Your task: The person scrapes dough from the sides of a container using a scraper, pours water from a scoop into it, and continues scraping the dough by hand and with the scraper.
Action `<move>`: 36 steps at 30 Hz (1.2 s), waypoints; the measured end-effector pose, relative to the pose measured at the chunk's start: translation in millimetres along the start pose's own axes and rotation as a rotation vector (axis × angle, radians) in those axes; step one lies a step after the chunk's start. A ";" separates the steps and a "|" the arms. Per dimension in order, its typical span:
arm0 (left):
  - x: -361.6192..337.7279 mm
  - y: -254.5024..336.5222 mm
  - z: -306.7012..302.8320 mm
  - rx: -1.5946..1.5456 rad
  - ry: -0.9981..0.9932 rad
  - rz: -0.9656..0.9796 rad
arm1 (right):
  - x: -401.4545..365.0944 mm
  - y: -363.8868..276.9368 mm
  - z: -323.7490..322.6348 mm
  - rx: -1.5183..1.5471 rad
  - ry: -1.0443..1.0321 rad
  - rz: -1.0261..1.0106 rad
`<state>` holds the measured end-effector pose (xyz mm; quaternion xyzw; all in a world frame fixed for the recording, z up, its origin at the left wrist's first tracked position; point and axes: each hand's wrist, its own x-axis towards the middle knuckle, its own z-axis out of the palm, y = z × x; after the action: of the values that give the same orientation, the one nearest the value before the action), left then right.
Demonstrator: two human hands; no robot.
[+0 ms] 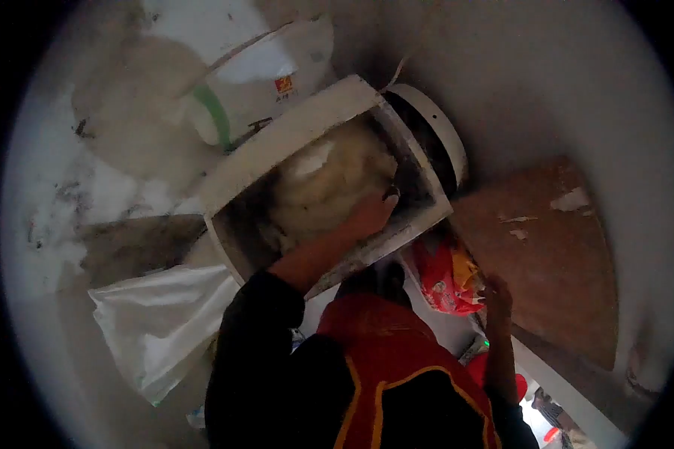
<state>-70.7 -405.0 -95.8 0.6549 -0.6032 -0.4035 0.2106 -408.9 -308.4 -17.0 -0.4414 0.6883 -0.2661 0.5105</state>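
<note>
In the head view my left hand (371, 215) reaches over the near side of an open, pale-rimmed box (292, 136). Its fingers are curled at a small dark-and-light thing that I cannot make out. A pale yellowish mass (329, 176), lumpy and soft-looking, lies inside the box. My right hand (496, 298) is closed on the edge of a red and yellow plastic bag (445, 277), just outside the box's near right corner. The bag hangs crumpled beside my red apron (382, 322).
A white sack with a green stripe (254, 86) lies behind the box. White plastic sheeting (168, 318) is at the left. A round white-rimmed container (436, 123) stands against the box's right end. A worn brown board (554, 262) is at the right.
</note>
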 end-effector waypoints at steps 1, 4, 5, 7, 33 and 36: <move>-0.3 -4.6 7.1 0.034 0.085 0.021 | 1.3 13.4 -5.3 -0.012 0.017 -0.007; 47.1 -69.0 58.0 0.385 0.196 0.249 | -2.8 32.8 -11.9 -0.026 0.023 -0.118; 69.3 -84.9 72.1 0.544 0.205 0.357 | 1.7 32.6 -12.2 -0.024 0.030 -0.113; 94.5 -69.0 65.2 0.642 0.306 0.425 | 10.3 31.6 -12.1 -0.015 0.049 -0.040; 32.3 29.1 5.9 0.583 0.299 0.194 | -15.1 -4.5 -13.2 0.030 -0.018 -0.021; 31.4 1.3 -17.9 0.547 -0.184 0.129 | -13.8 -3.6 -13.7 -0.002 -0.041 -0.065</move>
<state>-59.2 -439.2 -93.0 0.6084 -0.7465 -0.2693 -0.0041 -419.3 -299.0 -3.0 -0.4696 0.6631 -0.2727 0.5152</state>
